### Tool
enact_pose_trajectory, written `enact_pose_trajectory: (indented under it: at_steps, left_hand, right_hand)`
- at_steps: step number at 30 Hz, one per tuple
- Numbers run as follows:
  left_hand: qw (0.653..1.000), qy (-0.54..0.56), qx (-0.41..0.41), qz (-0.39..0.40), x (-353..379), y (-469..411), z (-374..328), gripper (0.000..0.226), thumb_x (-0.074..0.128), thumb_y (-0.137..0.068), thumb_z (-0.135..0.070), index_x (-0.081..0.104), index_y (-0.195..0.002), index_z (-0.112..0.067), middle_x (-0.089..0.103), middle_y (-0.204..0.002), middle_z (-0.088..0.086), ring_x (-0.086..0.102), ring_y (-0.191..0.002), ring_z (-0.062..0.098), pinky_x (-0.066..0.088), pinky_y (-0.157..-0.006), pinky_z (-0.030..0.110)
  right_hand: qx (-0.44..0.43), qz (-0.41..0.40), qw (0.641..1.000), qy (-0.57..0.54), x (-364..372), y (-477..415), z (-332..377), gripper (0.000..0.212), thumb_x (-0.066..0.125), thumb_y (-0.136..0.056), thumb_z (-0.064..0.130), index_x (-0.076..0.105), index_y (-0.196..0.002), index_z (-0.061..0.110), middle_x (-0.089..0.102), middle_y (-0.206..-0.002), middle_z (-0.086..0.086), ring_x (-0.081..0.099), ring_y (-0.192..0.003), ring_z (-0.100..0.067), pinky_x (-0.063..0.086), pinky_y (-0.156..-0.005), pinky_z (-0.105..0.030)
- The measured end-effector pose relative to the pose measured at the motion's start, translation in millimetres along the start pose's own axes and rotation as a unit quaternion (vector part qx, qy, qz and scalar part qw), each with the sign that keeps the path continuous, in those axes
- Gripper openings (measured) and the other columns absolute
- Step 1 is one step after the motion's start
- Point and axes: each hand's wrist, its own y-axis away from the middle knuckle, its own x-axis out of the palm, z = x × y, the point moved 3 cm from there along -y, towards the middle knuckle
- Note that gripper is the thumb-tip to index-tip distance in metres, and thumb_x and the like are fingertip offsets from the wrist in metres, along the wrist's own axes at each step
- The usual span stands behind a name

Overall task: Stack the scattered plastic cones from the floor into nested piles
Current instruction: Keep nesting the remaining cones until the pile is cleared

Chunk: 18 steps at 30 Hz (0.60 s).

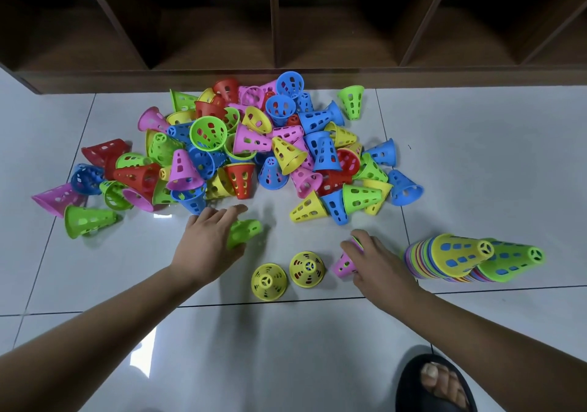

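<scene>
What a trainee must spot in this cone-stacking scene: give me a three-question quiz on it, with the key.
1. Multiple choice: the cone gripped by the left hand is A red, B green, C blue.
2. True or false: the two tall nested piles stand to the left of the loose heap.
3. Fill in: the right hand holds a ____ cone.
Key: 1 B, it is the green cone; 2 false, they stand to the right of it; 3 pink, it is the pink cone.
</scene>
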Motion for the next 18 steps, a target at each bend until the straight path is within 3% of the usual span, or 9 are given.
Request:
enact_pose_trajectory:
  at_steps: [3,6,10,13,16,18]
  left_hand:
    - [0.997,0.073,-0.001,-0.011,-13.3,7.7,-9.6,0.055,0.081,-0.087,-0.045,0.058,-0.135,-0.036,0.068,-0.119,-0.013,0.058,-0.105,0.027,0.049,-0.086,0.044]
    - [0.982,0.181,-0.033,-0.028,-30.9,16.4,-22.5,0.044,0.08,-0.091,-0.044,0.056,-0.128,-0.037,0.065,-0.115,-0.017,0.061,-0.101,0.019,0.052,-0.083,0.04]
    - [0.948,0.303,-0.081,-0.06,-47.3,33.8,-43.5,0.051,0.083,-0.091,-0.033,0.05,-0.13,-0.039,0.067,-0.121,-0.02,0.066,-0.109,0.007,0.052,-0.088,0.027]
    - [0.933,0.35,-0.063,-0.058,-44.5,46.0,-57.2,0.055,0.081,-0.094,-0.032,0.05,-0.14,-0.036,0.065,-0.129,-0.013,0.067,-0.119,0.013,0.054,-0.097,0.032]
    - [0.942,0.333,-0.025,-0.029,-30.6,56.3,-65.7,0.048,0.077,-0.094,-0.035,0.053,-0.135,-0.031,0.06,-0.131,-0.013,0.064,-0.121,0.018,0.055,-0.1,0.041]
    - [0.946,0.323,-0.009,-0.011,-22.3,61.0,-67.8,0.047,0.08,-0.094,-0.033,0.054,-0.133,-0.03,0.058,-0.133,-0.016,0.063,-0.126,0.015,0.054,-0.102,0.039]
  right_hand:
    - [0.03,-0.025,0.997,-0.065,-3.0,-2.2,-4.5,0.054,0.074,-0.082,0.022,0.054,-0.132,0.024,0.039,-0.139,0.0,0.061,-0.108,-0.027,0.055,-0.067,-0.036]
    - [0.071,-0.089,0.977,-0.178,-22.1,-2.8,-1.1,0.051,0.079,-0.083,0.031,0.057,-0.129,0.028,0.045,-0.132,0.007,0.065,-0.097,-0.022,0.055,-0.067,-0.033]
    - [0.129,-0.148,0.905,-0.377,-54.8,0.7,12.9,0.046,0.082,-0.086,0.043,0.056,-0.123,0.039,0.059,-0.122,0.019,0.063,-0.103,-0.006,0.055,-0.079,-0.028]
    - [0.095,-0.126,0.87,-0.468,-67.6,4.5,31.5,0.042,0.082,-0.09,0.041,0.057,-0.123,0.038,0.063,-0.121,0.019,0.065,-0.109,-0.006,0.056,-0.085,-0.026]
    - [0.06,-0.081,0.871,-0.48,-62.9,8.1,46.6,0.044,0.08,-0.091,0.044,0.055,-0.126,0.036,0.063,-0.123,0.017,0.064,-0.112,-0.008,0.056,-0.091,-0.032]
    - [0.05,-0.048,0.88,-0.47,-55.0,10.7,52.4,0.047,0.076,-0.093,0.053,0.051,-0.13,0.039,0.06,-0.127,0.018,0.062,-0.116,-0.008,0.056,-0.093,-0.037]
